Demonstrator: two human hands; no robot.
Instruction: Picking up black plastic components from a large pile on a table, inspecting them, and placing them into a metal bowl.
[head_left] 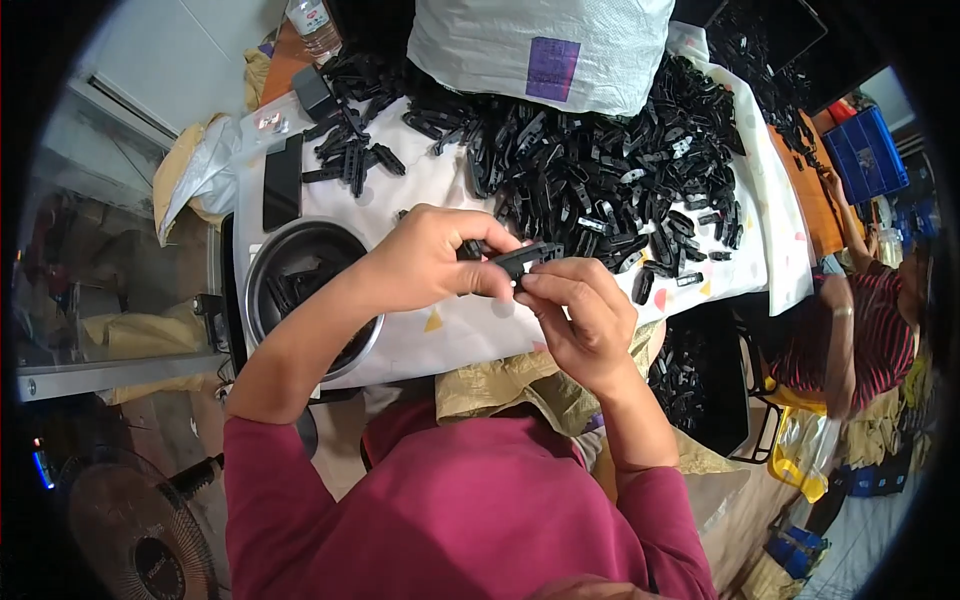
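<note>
"What's the left hand (440, 260) doing?"

"Pinching a black plastic part (532, 256) between thumb and fingers, held up over the near middle of the table."

"And the right hand (585, 320)?"

"Its thumb and forefinger pinch at the near side of that same part. There's a white speck (514, 283) by the fingertips, too small for me to identify."

"What lies around them?"

"A broad heap of black parts (590, 180) covers the far and right side of the patterned tablecloth (440, 345), with a white woven sack (540, 50) at the far edge. On the left, a round bowl (300, 243) holds more black pieces, and a flat black slab (282, 183) lies just beyond it."

"Anyone else?"

"A person in a striped top (850, 345), off to the right."
</note>
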